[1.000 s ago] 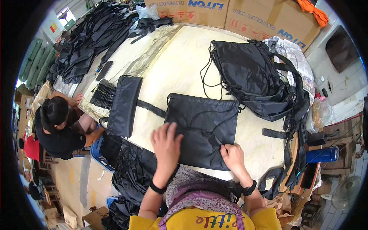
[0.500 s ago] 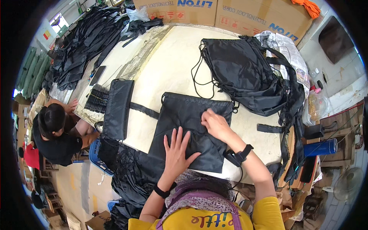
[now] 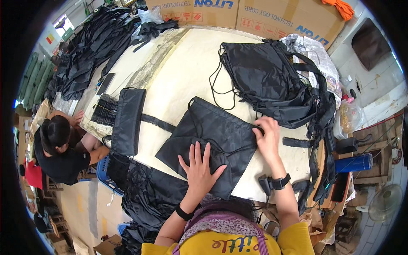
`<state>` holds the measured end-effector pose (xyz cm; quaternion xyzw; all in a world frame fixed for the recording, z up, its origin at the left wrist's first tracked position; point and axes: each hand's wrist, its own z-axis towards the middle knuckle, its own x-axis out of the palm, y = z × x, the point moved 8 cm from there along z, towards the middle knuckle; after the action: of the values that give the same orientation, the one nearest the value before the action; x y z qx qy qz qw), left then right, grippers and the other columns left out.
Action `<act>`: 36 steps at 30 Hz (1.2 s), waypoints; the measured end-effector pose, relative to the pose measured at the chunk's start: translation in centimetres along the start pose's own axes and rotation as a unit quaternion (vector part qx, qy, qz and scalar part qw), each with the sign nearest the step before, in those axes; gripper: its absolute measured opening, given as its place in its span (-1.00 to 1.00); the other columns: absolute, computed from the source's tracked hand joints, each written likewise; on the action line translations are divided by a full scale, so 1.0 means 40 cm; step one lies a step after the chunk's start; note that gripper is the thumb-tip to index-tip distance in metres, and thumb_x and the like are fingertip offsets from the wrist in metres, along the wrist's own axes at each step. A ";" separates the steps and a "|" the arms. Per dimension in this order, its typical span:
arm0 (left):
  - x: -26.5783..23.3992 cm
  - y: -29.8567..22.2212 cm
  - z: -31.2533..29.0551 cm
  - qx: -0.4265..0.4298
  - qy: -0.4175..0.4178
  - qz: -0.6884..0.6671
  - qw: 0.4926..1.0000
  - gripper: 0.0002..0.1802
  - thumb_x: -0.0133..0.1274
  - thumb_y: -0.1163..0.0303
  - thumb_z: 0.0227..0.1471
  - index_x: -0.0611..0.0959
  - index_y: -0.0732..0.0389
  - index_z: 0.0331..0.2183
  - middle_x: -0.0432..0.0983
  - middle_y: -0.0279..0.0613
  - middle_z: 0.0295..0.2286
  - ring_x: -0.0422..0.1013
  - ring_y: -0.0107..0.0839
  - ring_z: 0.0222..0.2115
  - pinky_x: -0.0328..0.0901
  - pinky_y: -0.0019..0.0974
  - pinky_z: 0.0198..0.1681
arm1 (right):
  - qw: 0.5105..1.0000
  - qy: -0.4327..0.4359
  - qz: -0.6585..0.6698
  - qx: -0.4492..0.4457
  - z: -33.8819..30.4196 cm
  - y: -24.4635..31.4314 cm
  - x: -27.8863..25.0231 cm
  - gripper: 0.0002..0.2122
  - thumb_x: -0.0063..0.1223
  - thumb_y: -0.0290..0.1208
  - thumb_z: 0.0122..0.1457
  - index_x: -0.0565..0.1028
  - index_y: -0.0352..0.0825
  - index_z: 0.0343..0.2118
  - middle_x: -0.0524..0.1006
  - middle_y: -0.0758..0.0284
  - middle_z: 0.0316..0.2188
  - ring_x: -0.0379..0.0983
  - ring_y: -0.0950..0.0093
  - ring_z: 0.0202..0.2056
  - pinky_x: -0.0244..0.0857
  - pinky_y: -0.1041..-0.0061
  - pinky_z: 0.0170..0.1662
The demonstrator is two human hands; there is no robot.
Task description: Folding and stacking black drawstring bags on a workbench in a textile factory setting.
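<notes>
A black drawstring bag (image 3: 227, 125) lies turned at an angle on the pale tabletop in front of me, its lower left part folded over and a cord running across it. My left hand (image 3: 200, 170) rests flat on the fold with fingers spread. At the bag's right corner, my right hand (image 3: 267, 134) has thumb and fingers closed on the edge; the fingertips are partly hidden. Just beyond that hand is a pile of similar black bags (image 3: 267, 80) with loose cords. Left of my bag sits a folded black bag (image 3: 128, 121), with a black strip (image 3: 158, 122) between them.
Bundled black cords (image 3: 104, 111) and a phone (image 3: 105, 84) lie at the left, near a seated co-worker (image 3: 59, 144). Black fabric heaps (image 3: 93, 46) fill the far left. Cardboard boxes (image 3: 272, 23) line the back. A blue cylinder (image 3: 354, 162) stands out at the right edge.
The bag has turned on the table, and its lower left part is now folded up. My right hand has moved right, from the bag's middle to its right corner. My left hand stays on it.
</notes>
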<state>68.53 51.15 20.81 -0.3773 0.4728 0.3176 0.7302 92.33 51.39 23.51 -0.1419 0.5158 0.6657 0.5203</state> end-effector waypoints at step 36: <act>0.000 -0.007 -0.005 0.022 0.001 -0.011 1.000 -0.28 0.15 -0.02 -0.01 0.39 -0.01 0.15 0.20 -0.12 0.18 0.08 -0.09 0.22 -0.29 0.34 0.21 | 0.986 -0.031 0.016 0.164 -0.077 -0.061 -0.014 -0.68 0.31 -0.36 -0.06 0.49 -0.41 -0.28 0.46 0.16 -0.26 0.29 0.16 -0.05 0.06 0.24 0.05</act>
<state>68.67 50.85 20.82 -0.3668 0.4766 0.2981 0.7413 93.53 48.32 21.30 -0.0257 0.6036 0.5841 0.5420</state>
